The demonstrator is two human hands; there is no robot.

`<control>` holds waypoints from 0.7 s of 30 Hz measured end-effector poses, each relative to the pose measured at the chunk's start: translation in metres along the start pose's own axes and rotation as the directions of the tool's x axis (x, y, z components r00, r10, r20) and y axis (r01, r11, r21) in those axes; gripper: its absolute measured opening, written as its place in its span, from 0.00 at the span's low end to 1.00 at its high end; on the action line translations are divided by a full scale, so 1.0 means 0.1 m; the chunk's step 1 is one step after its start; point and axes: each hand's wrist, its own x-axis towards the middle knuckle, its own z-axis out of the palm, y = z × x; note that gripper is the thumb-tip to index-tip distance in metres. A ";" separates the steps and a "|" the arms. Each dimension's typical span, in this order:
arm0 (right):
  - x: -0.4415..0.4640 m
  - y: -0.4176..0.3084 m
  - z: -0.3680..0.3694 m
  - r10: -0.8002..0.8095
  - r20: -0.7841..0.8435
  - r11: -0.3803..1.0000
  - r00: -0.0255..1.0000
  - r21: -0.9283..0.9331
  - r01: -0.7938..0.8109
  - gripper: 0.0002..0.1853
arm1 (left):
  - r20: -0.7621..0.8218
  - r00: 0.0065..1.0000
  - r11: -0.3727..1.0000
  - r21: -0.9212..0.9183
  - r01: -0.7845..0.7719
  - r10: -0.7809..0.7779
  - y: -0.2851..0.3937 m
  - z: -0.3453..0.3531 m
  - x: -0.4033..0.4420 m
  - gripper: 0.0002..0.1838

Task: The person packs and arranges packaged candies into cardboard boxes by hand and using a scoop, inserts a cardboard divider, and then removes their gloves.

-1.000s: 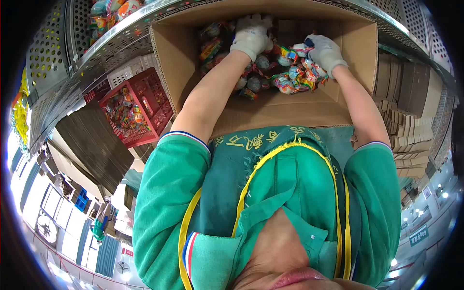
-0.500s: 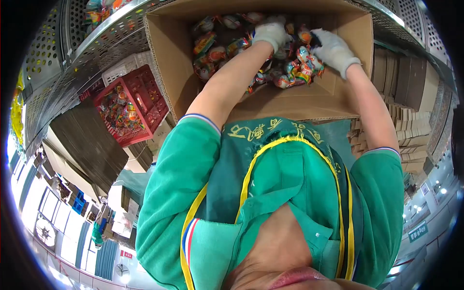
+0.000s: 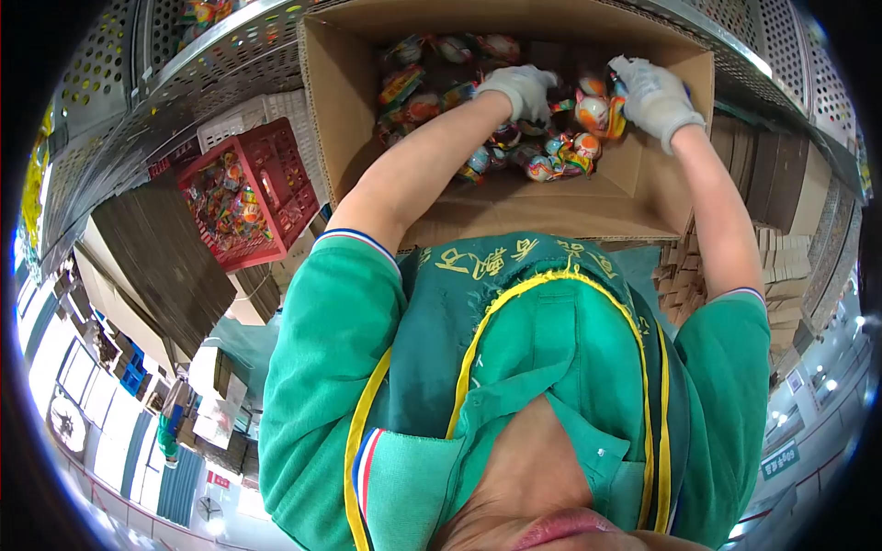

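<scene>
Both my hands wear white gloves and reach into an open cardboard box [image 3: 514, 204]. Round snacks in clear and coloured wrappers [image 3: 551, 163] lie piled in it. My left hand [image 3: 522, 92] is over the middle of the pile, its fingers curled down among the packets; what they grip is hidden. My right hand [image 3: 654, 99] is near the box's right side, with its fingers closed at the edge of a wrapped snack with orange markings [image 3: 593, 114]. That snack shows between my two hands, above the others.
A red plastic crate [image 3: 276, 174] holding more wrapped snacks stands at the left. Stacked flat cardboard [image 3: 161, 266] is beside it, and folded cartons [image 3: 781, 266] are at the right. Perforated metal racks [image 3: 781, 41] border the box. A person in green [image 3: 168, 432] is far off at lower left.
The view has shifted a little, moving the box slightly right. Wrapped snacks between my hands now appear larger and nearer. My right hand has shifted slightly right, and my left hand stays over the pile.
</scene>
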 end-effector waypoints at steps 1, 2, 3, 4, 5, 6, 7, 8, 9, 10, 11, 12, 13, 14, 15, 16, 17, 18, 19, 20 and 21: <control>0.05 0.01 -0.06 -0.002 -0.005 1.000 1.000 -0.022 0.002 0.23 | -0.004 1.000 1.000 0.001 0.010 -0.010 0.04 0.01 -0.06 0.32; 0.08 -0.02 -0.12 -0.044 0.060 0.995 0.997 -0.083 0.048 0.23 | -0.002 1.000 1.000 0.029 0.012 -0.012 0.07 0.00 -0.10 0.31; 0.09 -0.05 -0.19 -0.049 0.056 0.995 0.997 -0.087 0.054 0.23 | 0.000 1.000 0.998 0.054 0.012 -0.013 0.08 0.00 -0.12 0.31; 0.07 -0.08 -0.25 -0.007 0.081 0.997 0.997 -0.080 0.013 0.24 | -0.032 0.999 0.999 0.028 0.019 -0.018 0.03 0.03 -0.11 0.29; 0.07 -0.10 -0.28 0.034 0.109 0.997 0.993 -0.073 -0.027 0.25 | -0.035 0.999 0.999 0.022 0.027 -0.026 -0.01 0.05 -0.08 0.29; 0.14 -0.02 -0.18 0.024 -0.081 0.999 0.996 -0.044 -0.028 0.26 | -0.032 0.999 0.999 -0.033 0.019 -0.020 -0.05 0.06 -0.04 0.29; 0.18 -0.01 -0.16 0.016 -0.083 0.999 0.996 -0.045 -0.020 0.26 | -0.030 0.999 0.996 -0.086 0.010 -0.013 -0.10 0.06 0.00 0.29; 0.20 -0.04 -0.23 0.082 -0.083 0.997 0.993 0.018 -0.081 0.28 | -0.034 0.999 0.996 -0.083 0.015 -0.018 -0.13 0.04 0.02 0.29; 0.20 -0.08 -0.26 0.148 -0.075 0.987 0.986 0.081 -0.142 0.31 | -0.074 0.996 0.986 -0.165 0.030 -0.043 -0.15 0.03 0.04 0.29; 0.23 -0.11 -0.26 0.168 -0.014 0.978 0.986 0.132 -0.165 0.33 | -0.112 0.991 0.968 -0.248 0.041 -0.070 -0.16 0.03 0.06 0.30; 0.31 -0.10 -0.19 0.165 -0.020 0.978 0.986 0.129 -0.161 0.33 | -0.118 0.990 0.968 -0.247 0.042 -0.073 -0.16 0.00 0.07 0.30; 0.39 -0.11 -0.07 0.248 -0.024 0.929 0.968 0.290 -0.230 0.33 | -0.166 0.977 0.951 -0.300 0.075 -0.130 -0.17 -0.05 0.06 0.30; 0.44 -0.14 0.05 0.325 -0.010 0.849 0.945 0.444 -0.288 0.33 | -0.207 0.960 0.929 -0.354 0.108 -0.191 -0.17 -0.09 0.04 0.31; 0.54 -0.12 0.26 0.334 0.062 0.766 0.941 0.564 -0.309 0.32 | -0.202 0.950 0.926 -0.342 0.160 -0.239 -0.15 -0.15 0.01 0.29; 0.63 -0.10 0.47 0.340 0.133 0.664 0.931 0.668 -0.338 0.32 | -0.207 0.946 0.923 -0.345 0.170 -0.251 -0.06 -0.30 -0.16 0.29; 0.97 0.13 1.03 0.138 -0.097 0.881 0.986 0.467 -0.077 0.32 | -0.200 0.943 0.906 -0.386 0.175 -0.268 0.09 -0.51 -0.47 0.27; 1.20 0.23 1.31 -0.129 -0.265 0.968 0.955 0.177 0.180 0.32 | -0.195 0.938 0.885 -0.428 0.182 -0.287 0.18 -0.66 -0.77 0.25; 0.96 0.04 0.87 -0.164 -0.141 0.984 0.976 0.050 0.172 0.32 | -0.330 0.926 0.852 -0.523 -0.017 -0.184 0.15 -0.73 -1.02 0.24; 0.82 -0.02 0.63 -0.108 -0.034 0.987 0.994 0.115 0.111 0.32 | -0.463 0.882 0.786 -0.578 -0.221 -0.093 0.12 -0.78 -1.31 0.22; 0.75 0.05 0.64 -0.114 -0.129 0.968 0.985 0.209 0.140 0.30 | -0.605 0.789 0.721 -0.595 -0.355 -0.111 0.17 -0.93 -1.67 0.19; 0.67 0.12 0.61 -0.112 -0.178 0.955 0.978 0.252 0.155 0.29 | -0.522 0.805 0.623 -0.738 -0.260 -0.282 0.25 -1.08 -2.10 0.16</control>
